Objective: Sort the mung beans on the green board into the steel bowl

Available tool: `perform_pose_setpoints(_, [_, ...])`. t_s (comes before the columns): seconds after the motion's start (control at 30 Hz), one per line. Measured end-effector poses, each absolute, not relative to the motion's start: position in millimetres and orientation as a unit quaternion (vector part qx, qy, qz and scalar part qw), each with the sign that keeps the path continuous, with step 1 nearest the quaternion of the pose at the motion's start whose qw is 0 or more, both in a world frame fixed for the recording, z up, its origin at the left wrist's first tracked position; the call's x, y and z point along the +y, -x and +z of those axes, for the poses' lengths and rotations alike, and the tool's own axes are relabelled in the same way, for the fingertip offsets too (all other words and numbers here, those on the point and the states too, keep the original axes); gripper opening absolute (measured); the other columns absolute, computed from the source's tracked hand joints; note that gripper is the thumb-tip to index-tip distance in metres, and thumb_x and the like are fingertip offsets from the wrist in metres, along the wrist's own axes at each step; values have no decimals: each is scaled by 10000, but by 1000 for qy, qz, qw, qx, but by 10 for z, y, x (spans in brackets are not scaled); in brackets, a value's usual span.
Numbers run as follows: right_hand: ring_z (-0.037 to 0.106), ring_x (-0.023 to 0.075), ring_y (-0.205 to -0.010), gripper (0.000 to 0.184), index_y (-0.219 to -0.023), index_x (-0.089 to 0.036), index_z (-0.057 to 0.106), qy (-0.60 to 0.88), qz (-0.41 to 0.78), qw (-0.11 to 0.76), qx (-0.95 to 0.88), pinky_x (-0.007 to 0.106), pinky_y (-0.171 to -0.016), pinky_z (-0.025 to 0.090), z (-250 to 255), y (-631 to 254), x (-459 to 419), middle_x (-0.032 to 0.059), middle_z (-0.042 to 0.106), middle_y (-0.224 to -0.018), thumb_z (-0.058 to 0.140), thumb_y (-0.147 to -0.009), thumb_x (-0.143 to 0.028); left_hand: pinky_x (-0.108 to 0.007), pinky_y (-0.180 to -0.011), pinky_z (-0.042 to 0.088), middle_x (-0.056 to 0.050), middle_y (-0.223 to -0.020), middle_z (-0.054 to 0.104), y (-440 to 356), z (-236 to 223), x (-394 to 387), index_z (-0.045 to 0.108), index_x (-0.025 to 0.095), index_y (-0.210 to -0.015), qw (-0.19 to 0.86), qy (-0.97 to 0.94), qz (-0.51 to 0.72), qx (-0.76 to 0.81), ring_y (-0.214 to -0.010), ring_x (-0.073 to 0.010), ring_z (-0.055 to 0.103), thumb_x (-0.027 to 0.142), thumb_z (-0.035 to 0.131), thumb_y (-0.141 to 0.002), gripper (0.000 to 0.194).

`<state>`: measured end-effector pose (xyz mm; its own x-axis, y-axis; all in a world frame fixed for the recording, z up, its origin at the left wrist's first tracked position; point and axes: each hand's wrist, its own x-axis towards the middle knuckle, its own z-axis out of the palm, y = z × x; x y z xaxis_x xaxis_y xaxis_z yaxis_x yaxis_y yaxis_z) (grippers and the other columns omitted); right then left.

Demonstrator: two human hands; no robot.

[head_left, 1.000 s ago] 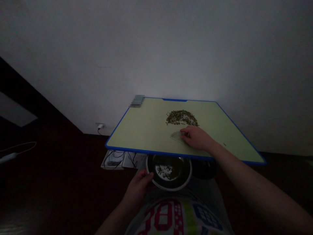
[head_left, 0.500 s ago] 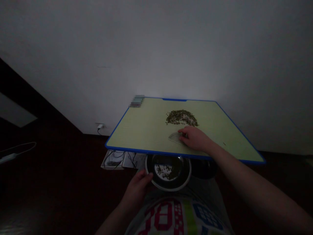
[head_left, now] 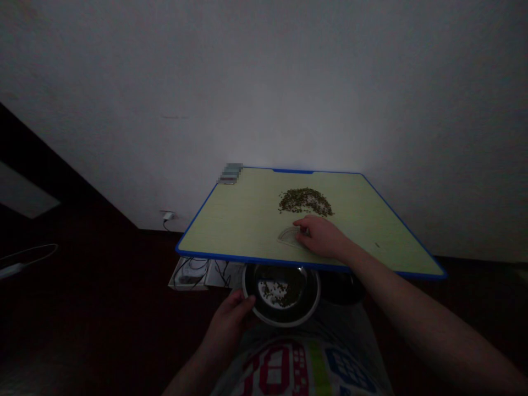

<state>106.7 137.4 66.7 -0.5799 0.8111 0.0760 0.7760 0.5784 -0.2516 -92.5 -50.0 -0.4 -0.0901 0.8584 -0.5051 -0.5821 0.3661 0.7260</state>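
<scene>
My right hand (head_left: 319, 235) pinches a clear protractor (head_left: 287, 236) low over the pale yellow-green tabletop (head_left: 235, 220). Just beyond it lies a spread of small dark green beans or seeds (head_left: 305, 199), thinner toward its near side. Below the table's front edge, my left hand (head_left: 231, 319) grips the left rim of a round metal bowl (head_left: 284, 323). Some of the same small grains (head_left: 284, 292) lie on the bowl's bottom. The fingers under the bowl are hidden.
The table has a blue edge (head_left: 247, 257) and meets a white wall (head_left: 264, 82). A blurred-out item (head_left: 231, 173) sits at its far left corner. A small dark sliver (head_left: 377, 245) lies on the right. Boxes with cables (head_left: 192, 273) stand beneath, near a plugged-in charger (head_left: 168, 216).
My right hand and the protractor have shifted slightly left across the tabletop. My left hand still grips the bowl. The whole view has moved a little.
</scene>
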Motion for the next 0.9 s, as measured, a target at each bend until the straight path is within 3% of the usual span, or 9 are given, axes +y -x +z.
perform_pose_setpoints(0.23, [581, 180, -799, 355, -1107, -163, 649, 455, 87, 80, -883, 284, -703, 403, 667, -1153, 1393, 73, 669, -879, 563, -798, -313, -349, -767, 515, -81, -813, 761, 945, -40, -488, 668, 161, -728, 651, -145, 549, 504, -804, -245, 699, 287, 734, -653, 160])
perform_pose_setpoints(0.43, [589, 177, -759, 315, -1046, -183, 669, 476, 74, 61, -874, 279, -655, 397, 662, -1279, 1448, 56, 675, -852, 564, -787, -328, -348, -760, 527, -91, -896, 763, 985, -104, -486, 692, 160, -850, 662, -155, 547, 488, -851, -252, 698, 277, 710, -697, 194])
perform_pose_setpoints(0.67, [582, 204, -833, 287, -1000, -176, 674, 486, 22, 57, -872, 303, -716, 405, 713, -1273, 1389, 84, 655, -918, 569, -800, -354, -368, -778, 530, -97, -893, 766, 965, -46, -480, 702, 153, -852, 666, -133, 546, 491, -855, -266, 701, 262, 738, -660, 224])
perform_pose_setpoints(0.83, [572, 167, -830, 232, -940, -190, 683, 387, 52, 89, -916, 269, -722, 388, 853, -1075, 1083, 71, 633, -903, 486, -873, -292, -355, -759, 529, -87, -890, 766, 972, -43, -494, 703, 163, -861, 671, -153, 535, 490, -850, -254, 698, 274, 711, -695, 199])
perform_pose_setpoints(0.9, [570, 148, -777, 227, -863, -196, 689, 314, 86, 61, -944, 256, -692, 383, 871, -952, 893, 57, 627, -849, 474, -879, -269, -339, -735, 528, -75, -868, 767, 975, -51, -497, 699, 166, -854, 674, -155, 536, 485, -817, -241, 700, 265, 696, -711, 174])
